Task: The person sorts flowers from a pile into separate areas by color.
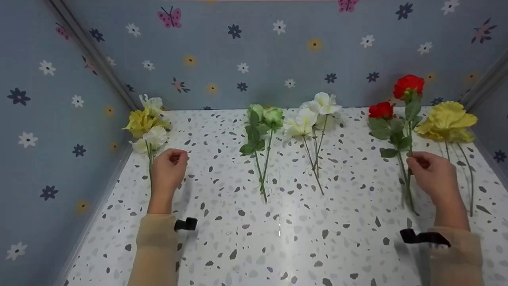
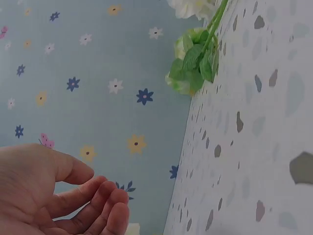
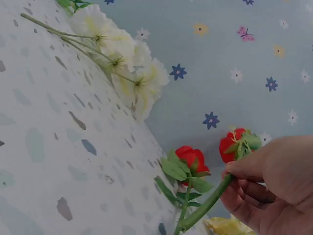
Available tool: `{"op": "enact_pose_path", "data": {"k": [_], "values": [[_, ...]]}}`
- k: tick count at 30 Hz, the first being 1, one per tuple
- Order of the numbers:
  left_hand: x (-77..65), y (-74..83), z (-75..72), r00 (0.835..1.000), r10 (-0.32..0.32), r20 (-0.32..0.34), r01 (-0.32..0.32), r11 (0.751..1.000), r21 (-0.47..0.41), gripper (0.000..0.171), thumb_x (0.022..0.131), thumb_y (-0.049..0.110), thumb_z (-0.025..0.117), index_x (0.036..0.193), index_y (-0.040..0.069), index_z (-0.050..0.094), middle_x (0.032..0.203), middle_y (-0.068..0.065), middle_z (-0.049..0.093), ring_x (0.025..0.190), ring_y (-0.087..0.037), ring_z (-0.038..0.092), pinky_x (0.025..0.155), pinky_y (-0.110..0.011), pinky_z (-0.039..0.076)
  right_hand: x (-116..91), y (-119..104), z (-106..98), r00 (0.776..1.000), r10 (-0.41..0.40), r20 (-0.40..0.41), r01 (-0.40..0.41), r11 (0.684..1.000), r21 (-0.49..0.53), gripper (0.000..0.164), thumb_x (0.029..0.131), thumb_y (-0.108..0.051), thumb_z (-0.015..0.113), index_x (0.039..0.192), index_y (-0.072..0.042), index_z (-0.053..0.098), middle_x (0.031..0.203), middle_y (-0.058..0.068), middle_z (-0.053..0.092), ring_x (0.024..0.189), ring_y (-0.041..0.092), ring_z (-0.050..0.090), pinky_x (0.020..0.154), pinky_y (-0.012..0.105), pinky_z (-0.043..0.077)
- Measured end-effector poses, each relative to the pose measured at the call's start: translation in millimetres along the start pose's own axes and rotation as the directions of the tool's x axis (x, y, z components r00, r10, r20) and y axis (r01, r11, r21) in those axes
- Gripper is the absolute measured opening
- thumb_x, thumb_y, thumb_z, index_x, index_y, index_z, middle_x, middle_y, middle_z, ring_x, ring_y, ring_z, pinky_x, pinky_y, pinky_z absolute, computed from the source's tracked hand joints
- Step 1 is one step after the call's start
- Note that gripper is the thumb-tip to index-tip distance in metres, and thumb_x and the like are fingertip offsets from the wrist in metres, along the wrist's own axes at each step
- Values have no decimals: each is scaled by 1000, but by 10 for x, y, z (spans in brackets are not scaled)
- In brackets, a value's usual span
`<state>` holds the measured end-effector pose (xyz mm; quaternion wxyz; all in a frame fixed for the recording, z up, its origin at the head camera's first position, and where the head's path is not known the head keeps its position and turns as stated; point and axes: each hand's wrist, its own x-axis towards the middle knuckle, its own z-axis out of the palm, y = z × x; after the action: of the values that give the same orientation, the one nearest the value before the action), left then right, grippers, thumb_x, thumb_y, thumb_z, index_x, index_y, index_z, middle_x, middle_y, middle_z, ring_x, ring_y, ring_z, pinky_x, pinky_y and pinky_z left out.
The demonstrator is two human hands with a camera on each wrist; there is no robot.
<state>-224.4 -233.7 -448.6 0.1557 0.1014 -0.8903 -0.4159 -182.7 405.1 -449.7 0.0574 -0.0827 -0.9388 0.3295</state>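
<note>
While pinching a leafy, green-stemmed red rose [image 1: 412, 108] in the right hand [image 1: 434, 174], over a grey-speckled white tabletop [image 1: 230, 238], with the left hand [image 1: 168, 171] loosely curled and empty, near ruffled yellow and white flowers [image 1: 143, 122]

The person wears a plain beige left sleeve [image 1: 156, 250] and a matching right sleeve [image 1: 456, 256], both long. A short black strap piece [image 1: 186, 224] juts from the left cuff; a longer, curved black strap [image 1: 424, 237] sits at the right.
</note>
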Motion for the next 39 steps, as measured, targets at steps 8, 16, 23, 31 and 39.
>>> {"op": "enact_pose_path", "data": {"k": [8,16,23,31,39], "values": [[41,-204,-153,996,-85,-5,85,995,55,30,101,28,54,106,5,72,95,-12,68,82,-25,60,72,-36,47,52,122,221,998,44,53,-41,998,-43,50,106,-31,48,138,7,56,122,30,63,103,40,62,69,32,50],[87,-405,-258,989,-125,-73,134,982,136,30,100,23,51,107,1,70,100,-18,69,87,-32,64,76,-42,50,75,104,295,997,38,62,-34,997,-71,47,105,-29,52,135,7,58,118,30,65,98,39,64,65,34,53],[97,-584,-366,977,-168,-133,188,970,152,29,99,17,52,116,-3,66,109,-23,66,100,-39,61,89,-51,48,70,89,292,995,35,89,-29,997,-75,47,104,-30,54,134,5,60,119,28,66,102,40,63,68,33,51],[109,-719,-425,966,-252,-64,260,947,187,39,98,15,54,126,-11,60,115,-28,62,108,-44,57,98,-56,44,52,77,298,997,1,79,5,997,-73,44,102,-27,58,131,4,63,116,27,68,100,40,64,67,32,51],[89,-766,-402,948,-318,8,308,924,229,33,99,16,53,118,-7,66,108,-26,67,82,-34,67,75,-45,55,65,52,294,996,36,79,-30,997,-77,47,100,-30,60,134,3,61,116,24,66,100,36,62,67,32,50]]}}
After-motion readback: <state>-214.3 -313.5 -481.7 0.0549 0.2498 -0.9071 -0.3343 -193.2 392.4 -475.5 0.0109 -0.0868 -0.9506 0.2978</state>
